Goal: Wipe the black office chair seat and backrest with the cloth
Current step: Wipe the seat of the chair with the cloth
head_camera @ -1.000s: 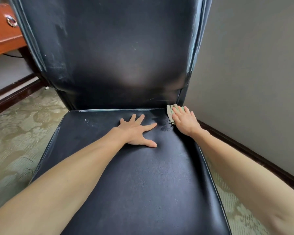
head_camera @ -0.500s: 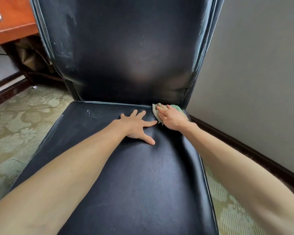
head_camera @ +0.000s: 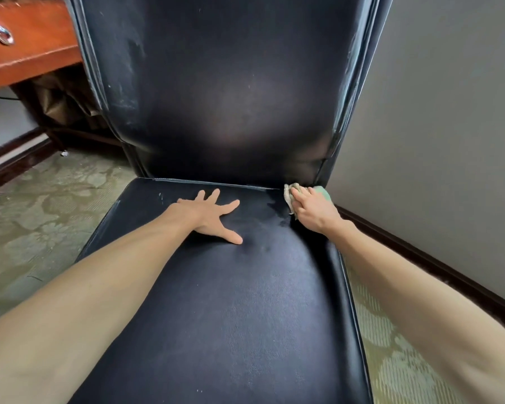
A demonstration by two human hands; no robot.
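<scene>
Seat (head_camera: 245, 301), rear corner; cloth (head_camera: 289, 196) gripped under right hand (head_camera: 315, 209)

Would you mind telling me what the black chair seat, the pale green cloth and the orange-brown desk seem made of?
Black chair seat: likely leather or faux leather, fine grain, soft sheen.
Pale green cloth: soft fabric, matte, crumpled.
Orange-brown desk: apparently varnished wood, glossy.
</scene>
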